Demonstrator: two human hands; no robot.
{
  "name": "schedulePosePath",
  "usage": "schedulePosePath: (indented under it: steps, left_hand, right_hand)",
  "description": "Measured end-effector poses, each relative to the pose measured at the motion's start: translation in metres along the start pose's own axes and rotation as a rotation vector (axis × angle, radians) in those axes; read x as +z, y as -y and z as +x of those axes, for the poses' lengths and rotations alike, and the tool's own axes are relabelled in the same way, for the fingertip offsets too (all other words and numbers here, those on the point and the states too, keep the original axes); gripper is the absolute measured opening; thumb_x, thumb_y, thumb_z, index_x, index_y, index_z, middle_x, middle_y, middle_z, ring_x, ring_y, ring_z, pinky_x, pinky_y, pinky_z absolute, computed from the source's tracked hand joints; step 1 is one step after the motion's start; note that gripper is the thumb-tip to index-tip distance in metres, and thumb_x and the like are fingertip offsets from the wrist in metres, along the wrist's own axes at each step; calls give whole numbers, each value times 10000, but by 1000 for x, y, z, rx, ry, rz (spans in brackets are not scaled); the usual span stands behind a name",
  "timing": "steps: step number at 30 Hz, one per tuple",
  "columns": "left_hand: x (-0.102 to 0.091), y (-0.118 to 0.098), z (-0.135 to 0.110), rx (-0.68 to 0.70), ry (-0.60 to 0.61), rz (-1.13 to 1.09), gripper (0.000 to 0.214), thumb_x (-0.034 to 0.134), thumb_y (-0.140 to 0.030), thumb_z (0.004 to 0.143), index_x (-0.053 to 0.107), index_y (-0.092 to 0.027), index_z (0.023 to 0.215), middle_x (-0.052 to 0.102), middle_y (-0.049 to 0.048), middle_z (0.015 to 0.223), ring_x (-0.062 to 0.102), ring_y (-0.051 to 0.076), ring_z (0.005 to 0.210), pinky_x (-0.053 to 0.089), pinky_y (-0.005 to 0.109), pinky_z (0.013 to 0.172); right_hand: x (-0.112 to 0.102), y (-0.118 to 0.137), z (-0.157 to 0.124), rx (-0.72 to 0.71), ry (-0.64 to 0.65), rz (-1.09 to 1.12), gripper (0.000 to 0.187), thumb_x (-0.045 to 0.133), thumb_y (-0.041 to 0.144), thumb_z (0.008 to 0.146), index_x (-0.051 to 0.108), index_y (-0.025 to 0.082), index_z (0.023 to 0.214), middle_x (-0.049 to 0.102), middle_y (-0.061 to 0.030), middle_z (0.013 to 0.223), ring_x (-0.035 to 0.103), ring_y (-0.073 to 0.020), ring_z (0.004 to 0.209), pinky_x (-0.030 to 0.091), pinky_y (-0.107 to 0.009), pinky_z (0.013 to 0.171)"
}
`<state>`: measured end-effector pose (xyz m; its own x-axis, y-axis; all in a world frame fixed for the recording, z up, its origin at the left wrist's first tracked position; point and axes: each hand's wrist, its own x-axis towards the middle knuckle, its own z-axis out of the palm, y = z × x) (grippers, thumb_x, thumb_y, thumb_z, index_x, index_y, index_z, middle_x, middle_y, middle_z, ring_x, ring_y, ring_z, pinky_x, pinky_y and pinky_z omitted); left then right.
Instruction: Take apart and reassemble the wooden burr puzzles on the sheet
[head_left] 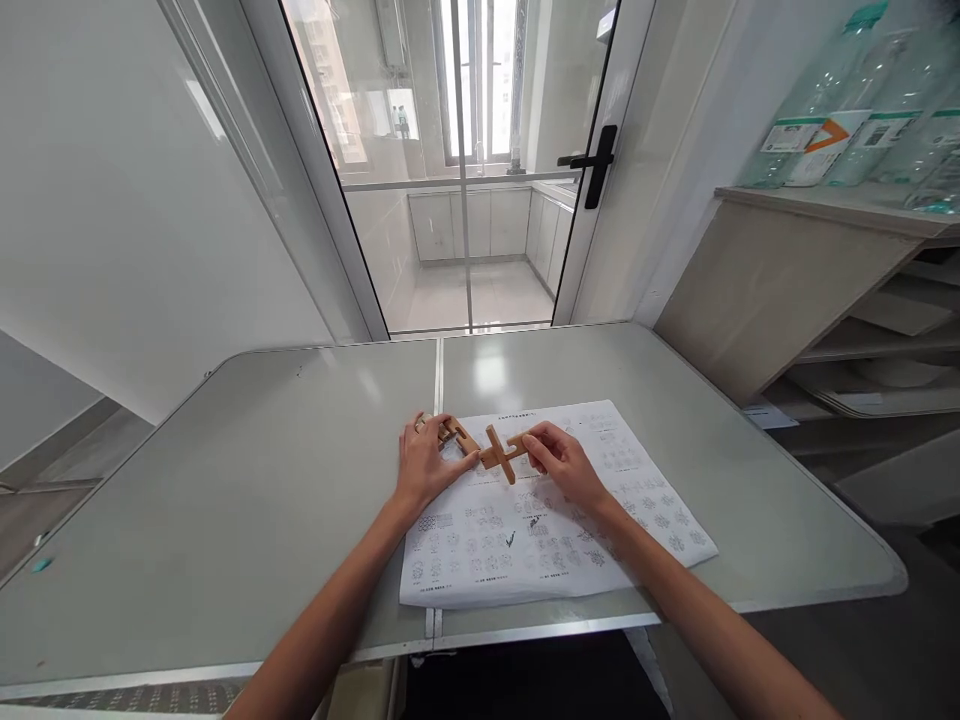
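Observation:
My right hand (pixel 564 462) pinches one end of a notched wooden puzzle piece (pixel 516 445). This piece meets a crossed pair of wooden pieces (pixel 495 455) held just over the printed sheet (pixel 555 580). My left hand (pixel 427 465) curls its fingers over several loose wooden puzzle pieces (pixel 463 437) at the sheet's top left edge. Its thumb stretches towards the near end of the crossed pair and seems to touch it. The fingers partly hide the loose pieces. Rows of small line diagrams cover the sheet, with two dark marks near its middle.
A grey-green folding table (pixel 300 540) carries the sheet across its centre seam. Behind it stands a glass door (pixel 517 240) with a black handle (pixel 600 165). At right, plastic bottles (pixel 862 120) stand on a shelf unit (pixel 795 270). A small teal bit (pixel 41 565) lies at far left.

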<state>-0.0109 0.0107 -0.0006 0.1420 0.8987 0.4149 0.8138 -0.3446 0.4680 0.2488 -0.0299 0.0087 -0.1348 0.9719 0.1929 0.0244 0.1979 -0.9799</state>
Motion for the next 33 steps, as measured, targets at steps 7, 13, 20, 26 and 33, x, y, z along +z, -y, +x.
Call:
schedulePosePath:
  steps: [7,13,20,26,33]
  left_hand:
    - [-2,-1,2,37,22,8,587,859,-527,743,622,-266,1213,710,90,1195,561,374,1211,428,554,1043]
    - [-7,-1,3,107,57,32,497,809,-519,803,641,-259,1191,683,97,1264,595,350,1165,437,532,1029]
    - [-18,12,9,220,203,-15,505,752,-537,865,634,-249,1263,641,106,1331,592,327,1226,465,522,1076]
    - [-31,22,12,253,289,-106,535,775,-537,831,648,-283,1284,626,106,1383,590,331,1269,501,511,1070]
    - [-38,-15,2,420,216,-60,957,803,-351,732,359,-298,1577,466,121,1577,390,392,1466,318,581,1226]
  right_hand:
    - [1,0,1,5,19,15,378,640,604,965,627,232,895,552,13,698,504,-164,638,395,-309,586]
    - [0,-2,2,1,23,11,382,640,608,960,625,234,888,559,17,685,507,-165,634,399,-309,590]
    - [0,-3,1,9,40,14,362,630,580,979,625,228,895,555,19,687,497,-158,627,393,-308,590]
    - [0,-2,1,10,42,17,365,630,583,980,611,233,880,559,19,687,502,-159,628,399,-308,587]
    - [3,0,0,30,44,34,401,644,626,956,626,232,884,578,18,677,524,-162,616,423,-312,583]
